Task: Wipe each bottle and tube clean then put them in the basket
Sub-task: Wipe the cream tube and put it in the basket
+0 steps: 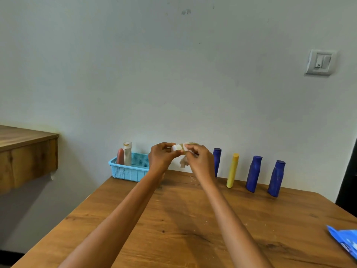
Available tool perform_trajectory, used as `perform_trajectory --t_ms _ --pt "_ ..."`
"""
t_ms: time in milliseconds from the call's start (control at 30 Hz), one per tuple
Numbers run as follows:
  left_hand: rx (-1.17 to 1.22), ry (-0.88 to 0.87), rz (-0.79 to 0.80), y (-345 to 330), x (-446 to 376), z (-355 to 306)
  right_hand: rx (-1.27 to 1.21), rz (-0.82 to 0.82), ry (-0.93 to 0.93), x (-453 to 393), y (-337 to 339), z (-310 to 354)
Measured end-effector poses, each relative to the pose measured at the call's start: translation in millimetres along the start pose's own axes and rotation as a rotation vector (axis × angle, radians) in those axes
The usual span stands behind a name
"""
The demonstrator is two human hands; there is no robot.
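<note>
left hand (161,155): fingers curled round the white capped end of a small pale tube (180,147), holding it lying sideways in the air above the far edge of the table (173,219)
right hand (199,158): fingertips pinched on a crumpled whitish wipe (183,162), pressing it against the other end of the tube; a tail of the wipe hangs below the knuckles
tube and fingers: the tube bridges the two hands, gripped at both ends, with only its middle showing (its far end is hidden by the right fingers)
step in hand: judged as wiping this tube, with basketing not yet begun
next move: likely needs the wipe run along the whole length, then a short carry left to the basket
basket (129,169): light blue, at the left back corner, just beside the left wrist; a reddish tube (120,156) and a white bottle (127,153) stand in it
waiting: three blue bottles (253,174) and a yellow tube (232,171) in a row by the wall, right of the hands
blue packet (343,242): at the near right edge, probably the wipes
</note>
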State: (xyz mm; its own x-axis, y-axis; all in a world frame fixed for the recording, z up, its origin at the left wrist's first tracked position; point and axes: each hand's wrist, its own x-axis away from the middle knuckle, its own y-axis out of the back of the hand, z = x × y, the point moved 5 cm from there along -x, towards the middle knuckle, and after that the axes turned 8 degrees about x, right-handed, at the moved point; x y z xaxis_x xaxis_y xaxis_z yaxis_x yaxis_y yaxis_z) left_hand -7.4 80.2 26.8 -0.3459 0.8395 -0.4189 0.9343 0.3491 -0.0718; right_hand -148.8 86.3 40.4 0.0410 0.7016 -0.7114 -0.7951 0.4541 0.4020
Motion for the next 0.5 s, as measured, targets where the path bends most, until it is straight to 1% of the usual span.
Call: perform_trajectory --t_ms 33,100,133,233,300,400,500 --pt "-0.002 -0.011 0.0 2.3 0.2 -0.5 -0.032 0.028 0.018 -0.7 -1.7 1.8" --pt "-0.032 -0.033 0.027 3.6 0.8 -1.3 -0.099 0.044 -0.015 -2.8 1.9 -1.2" --pt "-0.052 -0.047 0.053 1.9 1.0 -2.1 -0.118 0.017 -0.057 -4.5 6.5 -7.0" --pt "-0.12 -0.118 0.155 -8.9 4.0 -8.9 -0.105 -0.134 -0.186 -9.5 24.6 -30.1" --pt "-0.142 -0.167 0.215 -17.2 8.8 -14.6 -0.072 -0.171 -0.262 -11.5 32.2 -44.3" --pt "-0.176 -0.246 0.25 -24.9 16.5 -21.2 0.003 -0.075 -0.326 -11.8 30.2 -50.1" --pt "-0.176 -0.288 0.23 -25.2 20.4 -20.6 0.034 0.01 -0.306 -7.3 18.1 -37.7"
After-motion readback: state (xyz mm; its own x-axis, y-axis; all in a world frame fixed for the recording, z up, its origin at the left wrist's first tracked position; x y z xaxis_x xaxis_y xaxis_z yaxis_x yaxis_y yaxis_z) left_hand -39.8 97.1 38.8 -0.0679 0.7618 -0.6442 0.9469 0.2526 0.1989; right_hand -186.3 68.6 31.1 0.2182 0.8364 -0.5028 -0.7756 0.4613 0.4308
